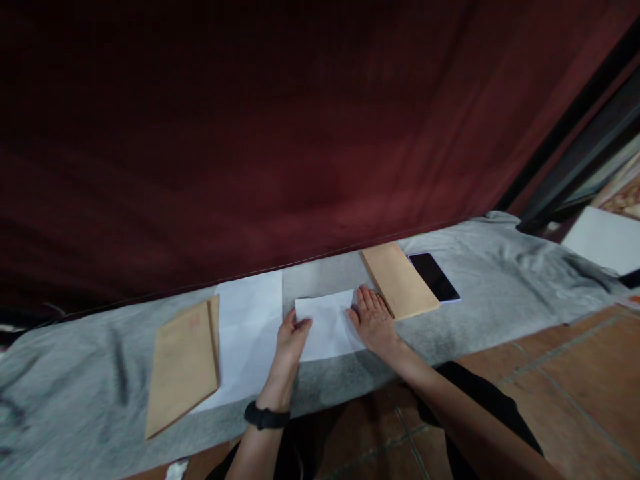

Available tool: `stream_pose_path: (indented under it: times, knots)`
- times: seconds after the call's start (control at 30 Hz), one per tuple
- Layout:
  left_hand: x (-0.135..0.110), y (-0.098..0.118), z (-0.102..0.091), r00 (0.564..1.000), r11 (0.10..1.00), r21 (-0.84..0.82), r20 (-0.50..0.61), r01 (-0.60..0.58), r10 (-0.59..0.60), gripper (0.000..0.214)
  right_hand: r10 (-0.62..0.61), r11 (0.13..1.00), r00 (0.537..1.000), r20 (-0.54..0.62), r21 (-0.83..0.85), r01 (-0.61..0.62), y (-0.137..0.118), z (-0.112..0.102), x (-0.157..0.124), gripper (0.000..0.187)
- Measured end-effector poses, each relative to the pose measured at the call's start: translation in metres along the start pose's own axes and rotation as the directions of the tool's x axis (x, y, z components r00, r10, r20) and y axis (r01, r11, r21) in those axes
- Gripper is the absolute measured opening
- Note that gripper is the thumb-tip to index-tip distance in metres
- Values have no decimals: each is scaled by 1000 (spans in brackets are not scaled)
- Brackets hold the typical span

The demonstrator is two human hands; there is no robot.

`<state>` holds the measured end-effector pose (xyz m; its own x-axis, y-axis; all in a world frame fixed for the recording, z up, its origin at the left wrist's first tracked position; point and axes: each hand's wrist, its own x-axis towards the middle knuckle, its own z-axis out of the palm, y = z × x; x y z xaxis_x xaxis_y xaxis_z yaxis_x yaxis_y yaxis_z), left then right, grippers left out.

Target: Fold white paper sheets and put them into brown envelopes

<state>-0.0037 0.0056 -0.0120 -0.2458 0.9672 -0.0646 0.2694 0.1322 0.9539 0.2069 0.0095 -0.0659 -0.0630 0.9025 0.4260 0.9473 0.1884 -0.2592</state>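
Observation:
A folded white sheet of paper (327,323) lies on a grey cloth (475,293) spread over the floor. My left hand (291,340), with a black band on the wrist, rests on the sheet's left edge, its fingers pressed together on the paper. My right hand (373,319) lies flat and open on the sheet's right edge, fingers stretched forward. A larger white sheet (250,333) lies just left of my left hand.
A brown envelope (184,363) lies partly over the larger sheet at the left. Another brown envelope (400,280) and a dark phone (434,277) lie to the right. A dark red curtain (250,133) hangs behind. Tiled floor (575,373) shows at right.

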Motion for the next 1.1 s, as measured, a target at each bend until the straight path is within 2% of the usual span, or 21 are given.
stream_pose_path:
  times: [0.07,0.1,0.17,0.2,0.23,0.27,0.3,0.33,0.4,0.43,0.47,0.57,0.67,0.77,0.87,1.03,1.1]
  knots:
    - [-4,12,1,995,985,-144,51,97,-90,38,13,998,1000,2,63,-13,0,-2,2,60]
    - [-6,19,0,994,977,-186,46,105,-98,38,21,994,1000,8,103,-22,0,-3,4,60]
    - [-9,34,-4,996,984,-178,-86,-9,-6,34,36,981,999,13,193,-38,2,-9,11,60]
    - [-11,41,-7,979,986,-127,-187,-107,82,31,45,970,999,5,237,-45,4,-13,14,60]
    - [-13,47,-11,933,975,-39,-301,-217,196,28,55,959,998,-8,280,-51,5,-17,18,61]
    - [-15,52,-15,863,943,79,-384,-322,327,24,68,946,997,-24,319,-57,8,-21,21,62]
    - [-18,55,-20,782,882,206,-409,-423,470,21,83,933,996,-38,355,-64,10,-25,24,63]
    - [-21,57,-24,705,793,324,-365,-516,608,17,99,919,994,-50,387,-73,13,-28,26,64]
    - [-28,58,-28,596,578,489,-139,-653,791,16,128,895,990,-63,437,-88,17,-32,28,68]
    - [-32,57,-29,568,478,537,4,-695,823,18,139,885,988,-65,455,-94,19,-32,28,69]
    - [-37,55,-27,559,396,572,135,-718,818,21,144,878,987,-67,469,-96,21,-32,27,70]
    - [-51,47,-13,580,237,621,437,-747,687,28,109,867,992,-61,494,-65,24,-30,24,65]
    - [-66,38,6,578,167,599,603,-783,549,31,52,874,999,-17,484,-37,27,-30,22,57]
    - [-79,32,21,599,158,602,659,-783,456,28,4,873,996,85,485,-45,29,-35,19,49]
    - [-86,29,28,630,191,610,674,-770,387,22,-102,869,969,226,495,-23,31,-45,15,40]
    - [-84,31,22,706,362,610,652,-705,276,18,-311,861,877,366,500,97,39,-65,5,38]
    - [-79,29,13,717,421,590,642,-689,272,34,-358,852,844,399,510,120,47,-73,3,39]
